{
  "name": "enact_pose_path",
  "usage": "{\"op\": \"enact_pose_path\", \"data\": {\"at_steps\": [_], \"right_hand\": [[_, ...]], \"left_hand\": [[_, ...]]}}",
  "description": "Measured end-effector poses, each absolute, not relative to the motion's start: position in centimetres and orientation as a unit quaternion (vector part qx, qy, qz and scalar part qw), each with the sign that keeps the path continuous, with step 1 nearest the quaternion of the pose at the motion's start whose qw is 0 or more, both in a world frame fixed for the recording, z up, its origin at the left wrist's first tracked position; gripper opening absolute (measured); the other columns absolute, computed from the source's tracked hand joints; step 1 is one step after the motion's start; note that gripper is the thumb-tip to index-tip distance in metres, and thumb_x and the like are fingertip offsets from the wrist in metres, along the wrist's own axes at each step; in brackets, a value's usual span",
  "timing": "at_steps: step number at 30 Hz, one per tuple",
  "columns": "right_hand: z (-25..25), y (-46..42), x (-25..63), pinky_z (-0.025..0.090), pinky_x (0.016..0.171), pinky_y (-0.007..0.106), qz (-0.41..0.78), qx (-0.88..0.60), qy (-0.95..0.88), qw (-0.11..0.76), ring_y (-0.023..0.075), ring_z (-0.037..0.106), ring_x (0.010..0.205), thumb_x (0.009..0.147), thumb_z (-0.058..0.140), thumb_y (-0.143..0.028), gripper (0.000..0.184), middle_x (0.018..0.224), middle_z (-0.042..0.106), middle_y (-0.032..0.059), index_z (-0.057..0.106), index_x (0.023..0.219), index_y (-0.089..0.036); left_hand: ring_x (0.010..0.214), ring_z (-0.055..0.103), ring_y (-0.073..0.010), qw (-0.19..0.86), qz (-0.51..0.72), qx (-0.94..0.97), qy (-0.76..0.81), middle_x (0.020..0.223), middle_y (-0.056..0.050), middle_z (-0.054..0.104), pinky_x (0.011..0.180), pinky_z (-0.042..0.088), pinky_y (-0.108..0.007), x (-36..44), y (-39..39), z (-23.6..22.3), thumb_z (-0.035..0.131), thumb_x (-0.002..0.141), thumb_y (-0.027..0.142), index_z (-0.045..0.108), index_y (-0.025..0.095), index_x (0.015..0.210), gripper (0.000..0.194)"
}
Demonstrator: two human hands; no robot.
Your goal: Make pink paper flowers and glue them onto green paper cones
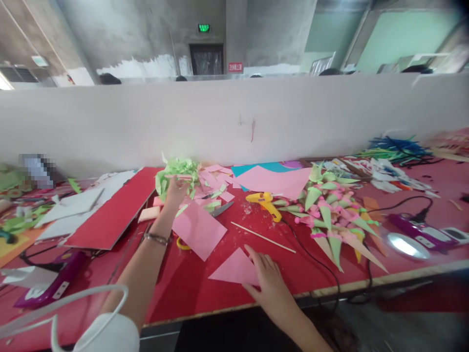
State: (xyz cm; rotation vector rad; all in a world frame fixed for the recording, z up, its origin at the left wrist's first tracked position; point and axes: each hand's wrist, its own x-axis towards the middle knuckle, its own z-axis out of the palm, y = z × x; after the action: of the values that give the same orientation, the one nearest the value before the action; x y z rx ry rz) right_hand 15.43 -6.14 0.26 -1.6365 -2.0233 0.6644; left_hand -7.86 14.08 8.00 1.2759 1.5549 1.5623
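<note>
Pink triangle [233, 269], pointing left, axis crosswise

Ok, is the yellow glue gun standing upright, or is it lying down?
Lying down: the glue gun rests on its side, body and handle both along the red table.

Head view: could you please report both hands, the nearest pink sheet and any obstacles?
Left hand at green paper pile. Right hand at right edge of pink sheet. Glue gun and stick beyond, clear.

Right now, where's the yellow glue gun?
In the head view, the yellow glue gun lies on the red table just right of centre, between the big pink sheet behind and the thin stick in front.
</note>
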Motion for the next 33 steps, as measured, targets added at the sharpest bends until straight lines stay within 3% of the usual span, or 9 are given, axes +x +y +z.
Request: {"op": "enact_pose_path", "data": {"at_steps": [4,8,12,14,18,21,24,28,33], "right_hand": [[0.3,-5.7,15.4,0.028,0.096,0.047,0.241,-0.584,-0.739,0.233,0.0251,0.043,0.113,0.071,0.047,-0.011,0.067,0.123,0.048,0.0109,0.024,0.133,-0.02],[1.1,-4.9,16.0,0.026,0.095,0.046,0.242,-0.55,-0.752,0.272,0.018,0.057,0.091,0.074,0.041,-0.008,0.057,0.095,0.062,0.006,0.031,0.13,-0.02],[2.2,-3.9,17.2,0.017,0.098,0.048,0.3,-0.497,-0.767,0.273,0.0173,0.058,0.087,0.073,0.044,-0.01,0.023,0.087,0.064,0.0011,0.061,0.081,-0.023],[2.4,-3.4,17.7,0.009,0.101,0.049,0.321,-0.484,-0.761,0.29,0.0175,0.059,0.088,0.07,0.043,-0.007,0.021,0.086,0.065,0.0012,0.058,0.074,-0.021],[2.1,-2.7,18.0,0.005,0.101,0.051,0.343,-0.44,-0.773,0.301,0.0202,0.054,0.103,0.064,0.038,-0.002,0.026,0.105,0.063,0.0048,0.056,0.069,-0.019],[1.8,-2.3,17.8,0.018,0.1,0.046,0.357,-0.39,-0.799,0.286,0.0186,0.054,0.102,0.061,0.037,0.001,0.029,0.1,0.064,0.0043,0.056,0.068,-0.019],[1.6,-2.3,17.9,0.036,0.089,0.032,0.369,-0.347,-0.815,0.28,0.0153,0.055,0.099,0.062,0.038,0.003,0.029,0.094,0.065,0.0036,0.057,0.066,-0.018],[2.0,-3.3,18.7,0.036,0.092,0.031,0.299,-0.37,-0.844,0.247,0.016,0.05,0.107,0.07,0.045,-0.004,0.023,0.108,0.061,0.0038,0.062,0.076,-0.02],[2.4,-5.4,19.7,0.035,0.091,0.034,0.202,-0.389,-0.881,0.179,0.0176,0.048,0.104,0.071,0.055,-0.013,0.022,0.111,0.057,0.0021,0.065,0.087,-0.025]], "left_hand": [[0.106,0.047,-0.0203,0.235,0.524,0.585,0.572,0.105,-0.005,0.056,0.085,0.042,-0.033,-6.1,8.0,8.1,0.057,0.068,0.019,0.054,0.02,0.101,0.033],[0.12,0.035,-0.02,0.17,0.286,0.834,0.439,0.131,-0.008,0.04,0.097,0.035,-0.037,-5.2,1.4,7.6,0.048,0.073,0.018,0.036,0.022,0.126,0.054],[0.128,0.024,-0.0193,0.087,0.12,0.902,0.405,0.137,-0.004,0.035,0.105,0.02,-0.042,-4.6,-2.5,5.1,0.041,0.069,0.006,0.028,0.023,0.132,0.066],[0.128,0.026,-0.0158,0.0,0.104,0.908,0.405,0.135,-0.002,0.039,0.107,0.005,-0.044,-4.3,-3.6,3.4,0.034,0.071,0.0,0.029,0.025,0.132,0.066],[0.131,0.018,-0.0154,-0.153,0.126,0.905,0.377,0.137,-0.002,0.035,0.105,-0.008,-0.043,-3.8,-5.2,1.3,0.041,0.081,0.014,0.033,0.03,0.13,0.053],[0.132,0.011,-0.0123,-0.189,0.101,0.917,0.338,0.137,0.002,0.036,0.107,-0.002,-0.041,-3.7,-5.5,1.2,0.04,0.084,0.02,0.033,0.032,0.13,0.047],[0.129,0.023,-0.0109,-0.152,0.07,0.937,0.307,0.134,0.001,0.041,0.107,0.011,-0.035,-3.6,-5.2,1.2,0.036,0.087,0.022,0.04,0.027,0.126,0.04],[0.114,0.045,-0.0157,-0.057,0.073,0.951,0.296,0.122,-0.003,0.053,0.102,0.024,-0.035,-3.4,-5.3,0.8,0.039,0.085,0.021,0.052,0.02,0.112,0.03],[0.103,0.053,-0.0198,-0.016,0.081,0.933,0.351,0.115,-0.008,0.057,0.086,0.042,-0.034,-2.8,-7.0,0.9,0.042,0.081,0.009,0.05,0.016,0.114,0.035]]}}
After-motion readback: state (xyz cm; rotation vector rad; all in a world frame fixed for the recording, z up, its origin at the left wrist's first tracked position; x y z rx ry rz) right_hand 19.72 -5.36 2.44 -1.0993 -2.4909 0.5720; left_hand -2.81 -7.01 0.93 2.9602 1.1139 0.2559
